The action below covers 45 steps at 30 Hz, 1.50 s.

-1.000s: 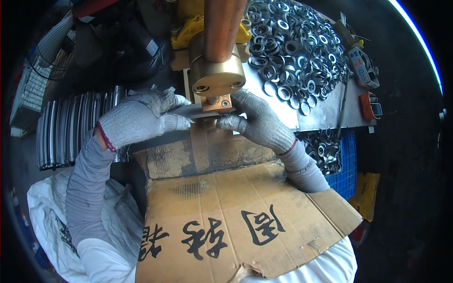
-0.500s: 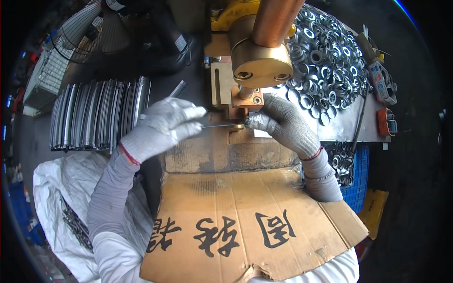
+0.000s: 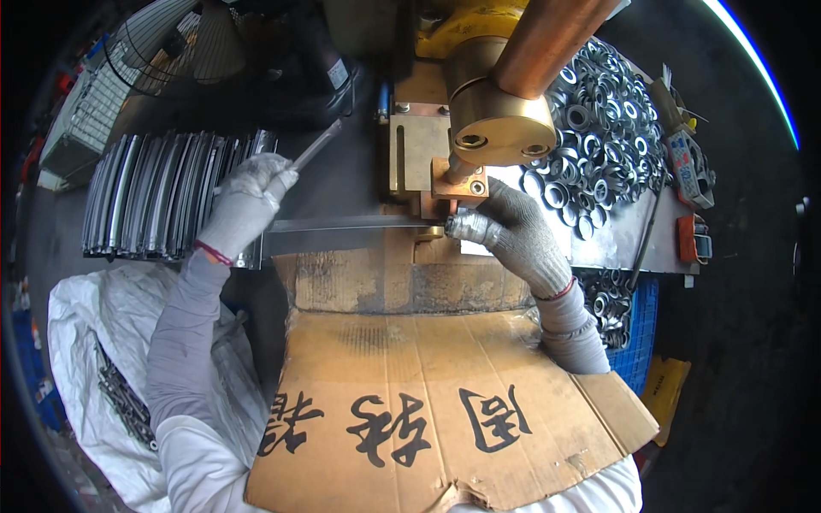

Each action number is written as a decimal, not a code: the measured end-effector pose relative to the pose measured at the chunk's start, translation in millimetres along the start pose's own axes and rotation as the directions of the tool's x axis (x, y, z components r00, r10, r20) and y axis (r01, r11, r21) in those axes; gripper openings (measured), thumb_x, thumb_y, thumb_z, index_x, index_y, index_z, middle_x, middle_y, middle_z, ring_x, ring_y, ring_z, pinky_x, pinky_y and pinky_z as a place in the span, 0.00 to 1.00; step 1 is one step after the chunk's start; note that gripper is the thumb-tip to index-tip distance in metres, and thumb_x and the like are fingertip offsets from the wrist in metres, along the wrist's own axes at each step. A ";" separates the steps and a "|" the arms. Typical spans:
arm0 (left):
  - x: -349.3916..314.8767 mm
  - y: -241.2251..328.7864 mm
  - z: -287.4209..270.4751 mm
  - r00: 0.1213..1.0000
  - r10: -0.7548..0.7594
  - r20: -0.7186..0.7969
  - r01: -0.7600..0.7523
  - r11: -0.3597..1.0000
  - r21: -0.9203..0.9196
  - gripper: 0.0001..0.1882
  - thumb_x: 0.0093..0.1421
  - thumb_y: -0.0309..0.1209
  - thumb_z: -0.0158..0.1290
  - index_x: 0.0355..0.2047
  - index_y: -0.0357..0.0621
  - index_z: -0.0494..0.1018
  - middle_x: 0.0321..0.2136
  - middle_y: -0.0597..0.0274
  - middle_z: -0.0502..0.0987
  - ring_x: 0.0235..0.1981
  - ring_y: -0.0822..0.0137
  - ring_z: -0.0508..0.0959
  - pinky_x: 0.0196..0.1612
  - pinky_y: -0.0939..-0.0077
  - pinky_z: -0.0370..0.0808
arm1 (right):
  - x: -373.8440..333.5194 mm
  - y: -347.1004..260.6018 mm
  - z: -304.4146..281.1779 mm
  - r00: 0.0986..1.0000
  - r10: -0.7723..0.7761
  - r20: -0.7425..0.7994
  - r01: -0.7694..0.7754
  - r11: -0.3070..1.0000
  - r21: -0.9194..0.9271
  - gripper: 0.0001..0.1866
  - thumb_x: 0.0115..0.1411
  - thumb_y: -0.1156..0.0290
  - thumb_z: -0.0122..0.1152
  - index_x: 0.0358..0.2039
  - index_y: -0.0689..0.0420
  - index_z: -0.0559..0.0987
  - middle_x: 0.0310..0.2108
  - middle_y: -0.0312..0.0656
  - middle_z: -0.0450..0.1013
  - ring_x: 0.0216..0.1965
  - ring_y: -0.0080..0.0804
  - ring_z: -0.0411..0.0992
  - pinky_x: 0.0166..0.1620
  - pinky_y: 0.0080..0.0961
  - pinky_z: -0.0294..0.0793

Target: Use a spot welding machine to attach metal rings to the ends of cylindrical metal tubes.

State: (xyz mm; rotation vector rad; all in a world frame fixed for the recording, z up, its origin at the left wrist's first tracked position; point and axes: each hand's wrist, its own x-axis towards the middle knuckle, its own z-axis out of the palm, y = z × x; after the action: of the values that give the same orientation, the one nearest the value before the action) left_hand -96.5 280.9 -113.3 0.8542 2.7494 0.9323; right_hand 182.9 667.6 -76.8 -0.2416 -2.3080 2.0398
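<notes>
My left hand, in a grey knit glove, grips a thin metal strip that points up and to the right, just beside a stack of curved metal strips. My right hand, also gloved, pinches the right end of a long flat metal bar. The bar lies level across the bench, with that end at the copper block under the brass welding head.
A heap of metal rings covers the bench at the right, and more fill a blue crate below. A cardboard sheet lies over my lap. A white sack sits at the left and a wire fan guard at the top left.
My left hand has left the bar at the welding head and moved left to the stack, where it closed on a thin strip. My right hand stays at the electrode.
</notes>
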 end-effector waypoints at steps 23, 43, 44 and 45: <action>18.5 134.3 -21.7 0.753 0.273 0.599 -0.438 0.887 0.148 0.51 0.81 0.77 0.64 0.82 0.46 0.84 0.63 0.40 0.93 0.67 0.37 0.92 0.75 0.41 0.85 | 7.9 16.3 -1.5 0.999 0.033 0.021 -0.034 0.998 0.049 0.45 0.69 0.68 0.97 0.81 0.66 0.84 0.67 0.42 0.92 0.62 0.29 0.89 0.70 0.34 0.91; -9.6 118.1 -16.1 0.792 0.479 0.380 -0.598 0.735 0.320 0.46 0.86 0.67 0.64 0.90 0.53 0.73 0.71 0.41 0.89 0.71 0.37 0.90 0.77 0.41 0.85 | -16.5 11.6 -4.8 1.000 0.000 0.012 0.000 1.000 -0.006 0.45 0.74 0.71 0.92 0.87 0.65 0.80 0.71 0.45 0.91 0.65 0.29 0.90 0.69 0.32 0.93; -10.3 112.8 -15.9 0.783 0.499 0.371 -0.610 0.732 0.302 0.45 0.86 0.65 0.65 0.90 0.53 0.73 0.71 0.41 0.89 0.71 0.37 0.90 0.77 0.41 0.85 | -21.0 14.2 -6.3 0.999 0.045 0.023 -0.045 0.999 0.015 0.45 0.75 0.72 0.91 0.87 0.65 0.79 0.72 0.45 0.90 0.66 0.30 0.90 0.70 0.32 0.93; -11.2 128.7 -23.0 0.796 0.469 0.384 -0.581 0.768 0.267 0.40 0.85 0.58 0.70 0.86 0.52 0.77 0.69 0.43 0.90 0.70 0.37 0.90 0.76 0.42 0.86 | -23.5 12.7 -7.1 0.999 0.029 0.022 -0.029 1.000 -0.002 0.44 0.76 0.74 0.90 0.88 0.64 0.79 0.73 0.47 0.90 0.66 0.31 0.91 0.72 0.34 0.93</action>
State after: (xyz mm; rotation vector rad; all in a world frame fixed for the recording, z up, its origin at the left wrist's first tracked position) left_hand -32.4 346.6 -19.6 1.7524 2.4755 0.2687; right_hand 208.1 672.5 -87.0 -0.2547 -2.3324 2.0650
